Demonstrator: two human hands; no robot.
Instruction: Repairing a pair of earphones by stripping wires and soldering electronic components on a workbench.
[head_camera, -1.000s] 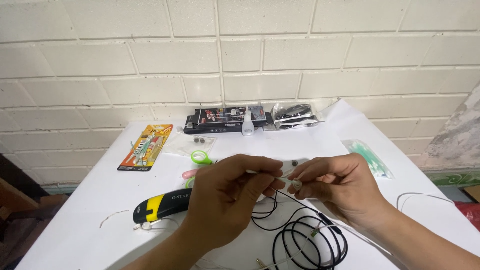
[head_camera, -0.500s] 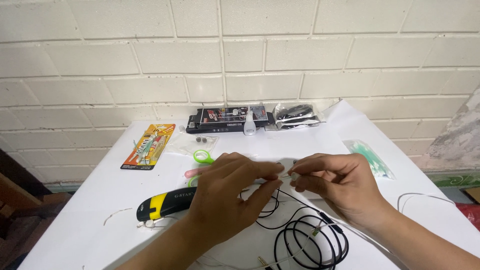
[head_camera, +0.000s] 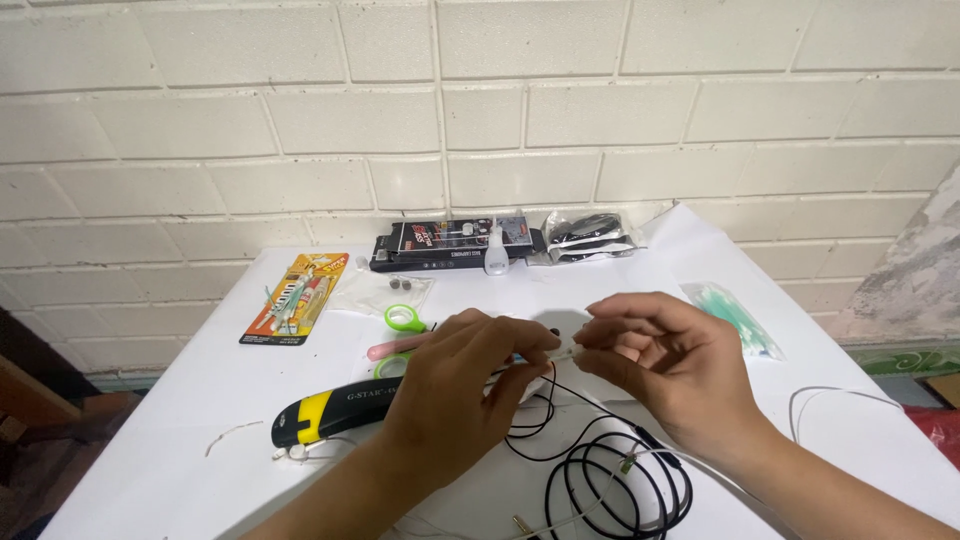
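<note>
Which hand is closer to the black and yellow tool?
Left. The left hand is right beside the black and yellow tool, partly covering its end. The right hand is farther off, across the table.

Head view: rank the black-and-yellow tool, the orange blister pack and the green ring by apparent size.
1. black-and-yellow tool, though partly hidden by the left hand and nearer the camera
2. orange blister pack
3. green ring

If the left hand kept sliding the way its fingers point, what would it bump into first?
Most likely the right hand: the left hand points rightward, and their fingertips nearly meet over a thin wire. Depth is hard to judge, but nothing else shows between them.
</note>
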